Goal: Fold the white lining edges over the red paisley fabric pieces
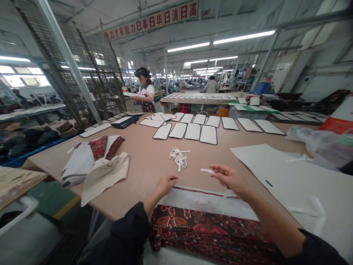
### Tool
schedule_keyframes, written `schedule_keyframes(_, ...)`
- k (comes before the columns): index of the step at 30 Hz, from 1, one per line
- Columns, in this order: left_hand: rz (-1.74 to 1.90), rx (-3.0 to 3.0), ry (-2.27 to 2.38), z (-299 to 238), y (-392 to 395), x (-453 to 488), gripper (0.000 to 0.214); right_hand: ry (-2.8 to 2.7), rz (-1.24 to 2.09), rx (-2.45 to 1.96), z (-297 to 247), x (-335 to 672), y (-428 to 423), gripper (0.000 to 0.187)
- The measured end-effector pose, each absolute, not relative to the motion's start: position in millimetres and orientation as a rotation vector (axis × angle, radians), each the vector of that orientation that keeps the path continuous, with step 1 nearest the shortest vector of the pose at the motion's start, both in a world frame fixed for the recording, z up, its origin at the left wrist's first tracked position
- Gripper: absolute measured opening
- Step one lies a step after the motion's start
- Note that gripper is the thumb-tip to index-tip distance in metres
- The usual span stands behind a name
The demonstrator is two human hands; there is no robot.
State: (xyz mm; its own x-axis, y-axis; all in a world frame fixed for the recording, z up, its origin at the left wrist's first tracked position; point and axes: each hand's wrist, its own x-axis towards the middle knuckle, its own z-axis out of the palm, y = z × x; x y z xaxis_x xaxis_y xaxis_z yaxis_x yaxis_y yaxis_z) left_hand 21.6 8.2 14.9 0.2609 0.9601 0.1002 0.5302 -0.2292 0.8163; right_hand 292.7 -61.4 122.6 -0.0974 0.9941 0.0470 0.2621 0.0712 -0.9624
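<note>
My right hand (pixel 225 177) pinches a short white fabric strip (pixel 205 170) between thumb and fingertips, above the table. My left hand (pixel 167 184) is closed, its fingertips together by the left end of a pale fabric edge with a dark red trim (pixel 198 190). Whether anything is between those fingers is hidden. Beyond both hands lies a loose tangle of white strips (pixel 179 158). Close to my body, a folded stack of dark brown and red patterned cloth (pixel 209 230) rests on white fabric (pixel 204 203).
Rows of white, dark-edged panels (pixel 209 134) cover the table's far side. At left sit grey and patterned pieces (pixel 78 162) with a beige cloth (pixel 106 175). A large white sheet (pixel 278 173) and clear plastic (pixel 317 141) occupy the right. A co-worker (pixel 145 92) stands beyond the table, holding a white panel.
</note>
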Motion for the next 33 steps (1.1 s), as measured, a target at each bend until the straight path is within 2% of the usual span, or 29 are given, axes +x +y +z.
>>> schedule_keyframes(4, 0.352, 2.473, 1.410, 15, 0, 42, 0.019, -1.624, 0.750, -1.505, 164, 353, -90, 0.049)
schedule_keyframes(9, 0.008, 2.611, 1.478, 29, 7, 54, 0.016, -1.827, 0.553, -1.662, 194, 395, -122, 0.046)
schedule_keyframes(12, -0.012, 2.690, 1.419, 32, 10, 58, 0.014, -1.916, 0.547, -1.727, 195, 400, -123, 0.048)
schedule_keyframes(14, -0.036, 2.819, 1.339, 31, 9, 62, 0.013, -1.991, 0.486, -1.742, 191, 399, -116, 0.041)
schedule_keyframes(18, -0.016, 3.048, 1.190, 29, 0, 64, 0.019, -2.144, 0.154, -1.797, 187, 397, -92, 0.028)
schedule_keyframes(21, 0.081, 3.060, 1.147, 34, -12, 57, 0.018, -2.193, -0.128, -1.963, 189, 397, -75, 0.026)
schedule_keyframes(25, 0.228, 2.950, 1.073, 48, -41, 33, 0.015, -2.194, -0.284, -2.059, 197, 398, -56, 0.026)
schedule_keyframes(28, 0.304, 2.911, 0.976, 55, -67, 16, 0.015, -2.183, -0.305, -2.059, 199, 395, -42, 0.027)
schedule_keyframes(33, 0.280, 2.996, 0.712, 55, -97, 10, 0.018, -2.354, -0.081, -1.943, 177, 372, -30, 0.026)
